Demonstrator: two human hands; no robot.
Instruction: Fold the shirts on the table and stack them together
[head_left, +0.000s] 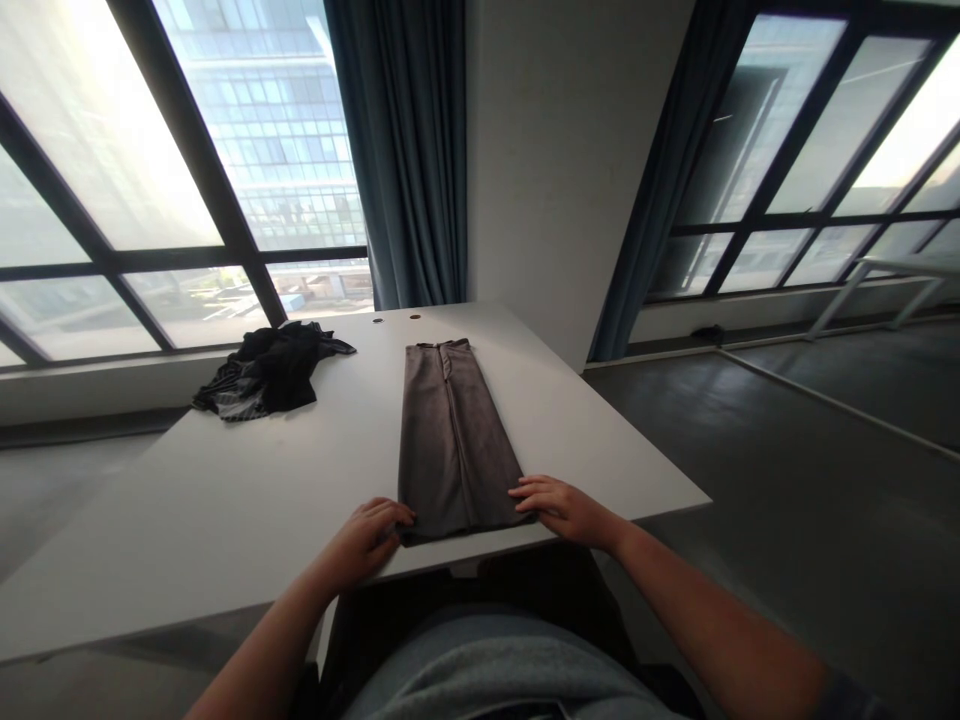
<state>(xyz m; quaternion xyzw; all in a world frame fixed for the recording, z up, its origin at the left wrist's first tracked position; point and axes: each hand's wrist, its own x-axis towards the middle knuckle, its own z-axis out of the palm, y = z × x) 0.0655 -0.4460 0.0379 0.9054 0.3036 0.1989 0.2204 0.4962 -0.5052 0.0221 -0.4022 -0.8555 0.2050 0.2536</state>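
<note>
A pair of brown-grey trousers [457,440] lies flat on the white table [330,500], its two legs side by side. The waistband and a fly-like flap are at the far end, and the near edge runs close to the table's front. My left hand [367,540] is at the near left corner, fingers on top and thumb low, closed on the cloth. At the near right corner, my right hand [562,508] has its fingertips over the edge of the fabric and appears to grip it. The undersides of both corners are hidden.
A crumpled heap of black clothing [274,370] rests at the table's far left. Behind stand a dark blue curtain [405,150], a pale pillar [555,170] and windows. A white metal frame [847,290] is on the floor to the right.
</note>
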